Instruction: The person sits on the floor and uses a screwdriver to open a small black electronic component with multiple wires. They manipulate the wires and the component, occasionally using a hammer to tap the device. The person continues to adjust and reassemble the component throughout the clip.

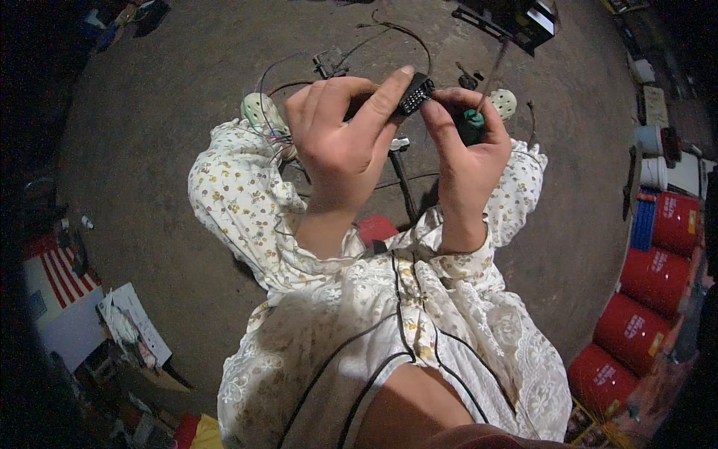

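While pinched between left hand [340,127] and right hand [467,142], black connector [415,93]; red drums [636,322] closed.

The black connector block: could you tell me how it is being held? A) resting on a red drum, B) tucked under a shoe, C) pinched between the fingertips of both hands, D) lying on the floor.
C: the black connector block sits pinched between the left hand and right hand, raised above the lap.
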The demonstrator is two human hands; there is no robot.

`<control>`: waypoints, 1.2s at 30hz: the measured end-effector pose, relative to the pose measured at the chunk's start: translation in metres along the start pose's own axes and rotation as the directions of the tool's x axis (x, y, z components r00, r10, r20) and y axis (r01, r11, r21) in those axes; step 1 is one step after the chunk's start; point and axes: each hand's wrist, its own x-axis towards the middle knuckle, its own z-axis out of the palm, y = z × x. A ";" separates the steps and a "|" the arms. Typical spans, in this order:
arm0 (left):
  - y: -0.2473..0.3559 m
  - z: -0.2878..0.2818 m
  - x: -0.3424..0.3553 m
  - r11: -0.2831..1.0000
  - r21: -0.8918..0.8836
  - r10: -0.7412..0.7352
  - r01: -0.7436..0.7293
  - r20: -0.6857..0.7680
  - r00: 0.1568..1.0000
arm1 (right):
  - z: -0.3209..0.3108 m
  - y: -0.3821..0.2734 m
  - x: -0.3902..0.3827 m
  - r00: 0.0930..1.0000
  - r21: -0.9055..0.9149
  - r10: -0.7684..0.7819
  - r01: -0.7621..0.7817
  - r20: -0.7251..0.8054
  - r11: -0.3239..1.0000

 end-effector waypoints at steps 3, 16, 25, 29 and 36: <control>-0.003 0.006 -0.003 0.999 0.034 0.012 -0.013 0.041 0.999 | 0.000 0.014 0.005 0.990 -0.211 -0.137 0.138 0.015 0.968; -0.079 0.076 -0.055 0.960 0.268 -0.150 0.078 0.259 0.954 | -0.058 0.065 0.052 0.891 -0.426 -0.282 0.114 -0.356 0.897; -0.139 0.088 -0.082 0.263 -0.435 -0.868 0.861 0.283 0.408 | -0.169 0.220 0.117 0.946 -0.933 0.298 -0.219 -0.130 0.287; -0.130 0.084 -0.078 -0.202 -0.574 -0.798 0.794 0.566 0.206 | -0.177 0.307 0.117 0.890 -0.978 0.442 -0.179 -0.114 0.107; -0.102 0.087 -0.063 -0.647 -0.520 -0.483 0.558 0.846 0.228 | -0.164 0.313 0.107 0.936 -0.910 0.325 -0.246 -0.133 0.335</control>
